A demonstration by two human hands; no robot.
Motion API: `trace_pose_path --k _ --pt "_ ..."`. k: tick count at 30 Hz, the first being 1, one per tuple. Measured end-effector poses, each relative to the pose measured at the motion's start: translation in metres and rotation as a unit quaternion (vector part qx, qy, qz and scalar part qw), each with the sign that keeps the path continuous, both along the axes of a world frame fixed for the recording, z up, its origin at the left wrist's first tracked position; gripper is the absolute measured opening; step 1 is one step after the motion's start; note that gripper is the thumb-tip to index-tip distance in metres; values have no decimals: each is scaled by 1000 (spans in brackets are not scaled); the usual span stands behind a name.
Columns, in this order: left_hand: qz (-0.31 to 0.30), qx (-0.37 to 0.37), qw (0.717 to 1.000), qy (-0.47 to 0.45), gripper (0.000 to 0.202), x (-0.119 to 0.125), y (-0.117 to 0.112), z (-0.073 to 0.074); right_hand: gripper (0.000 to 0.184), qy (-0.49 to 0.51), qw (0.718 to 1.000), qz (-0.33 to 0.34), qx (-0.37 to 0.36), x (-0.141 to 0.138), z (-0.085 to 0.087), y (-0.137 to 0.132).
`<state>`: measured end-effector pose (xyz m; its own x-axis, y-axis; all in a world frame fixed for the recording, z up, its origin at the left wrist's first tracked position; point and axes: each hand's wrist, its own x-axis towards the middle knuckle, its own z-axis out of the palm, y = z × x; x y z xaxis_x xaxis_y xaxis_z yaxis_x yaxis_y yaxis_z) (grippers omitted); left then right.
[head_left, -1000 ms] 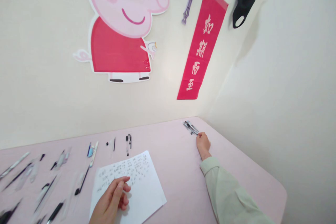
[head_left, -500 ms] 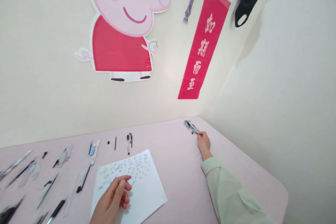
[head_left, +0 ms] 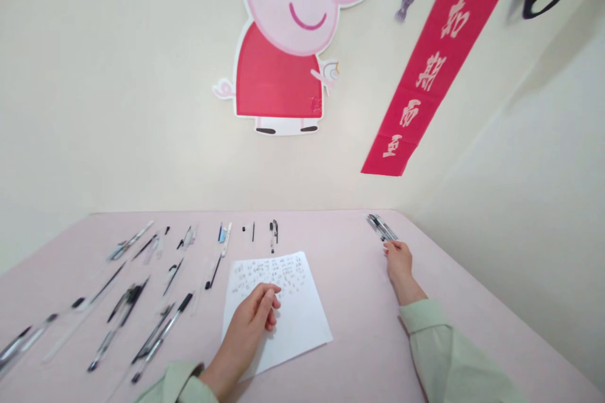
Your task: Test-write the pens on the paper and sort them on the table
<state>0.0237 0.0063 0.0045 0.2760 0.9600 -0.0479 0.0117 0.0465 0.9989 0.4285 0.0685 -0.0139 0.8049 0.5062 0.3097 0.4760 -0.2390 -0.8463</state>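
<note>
My right hand (head_left: 397, 258) reaches to the far right of the table, its fingers closed at the near end of a row of pens (head_left: 380, 227) lying side by side. Whether a pen is between those fingertips is hidden. Over a sheet of white paper (head_left: 302, 321) with handwriting on its upper part rests my left hand (head_left: 255, 315). Its fingers are curled together, thumb against them, and nothing shows in them. Left of the paper lies a refill with a black cap (head_left: 215, 272).
Several pens and pen parts are spread over the left of the pink table (head_left: 359, 327), among them a black-capped pen (head_left: 163, 337) and a white pen (head_left: 227, 239). A pair of black pens (head_left: 273, 237) lies behind the paper. The wall bears a pig cutout (head_left: 278, 82) and a red banner (head_left: 437, 69).
The camera view has turned left, so everything appears shifted right and more of the table's left side shows. Both hands stay at about the same places, beside the pens and over the paper.
</note>
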Motion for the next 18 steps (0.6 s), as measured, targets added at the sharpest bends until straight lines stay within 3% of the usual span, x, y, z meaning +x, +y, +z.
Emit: trace_pose_path --k 3,6,11,14,18 --pt "-14 8 1000 15 43 0 0 -2 24 59 995 82 1 -44 6 12" --pt "-28 12 999 26 42 0 0 -3 19 64 976 206 -27 -105 11 24" --pt "-51 38 996 56 38 0 -3 -2 10 -14 908 396 -137 -212 20 39" --pt "-62 53 994 78 35 0 -4 -1 11 -88 889 409 -185 -253 27 48" --pt "-62 55 992 94 33 0 -3 0 15 -163 887 356 -245 -273 31 59"
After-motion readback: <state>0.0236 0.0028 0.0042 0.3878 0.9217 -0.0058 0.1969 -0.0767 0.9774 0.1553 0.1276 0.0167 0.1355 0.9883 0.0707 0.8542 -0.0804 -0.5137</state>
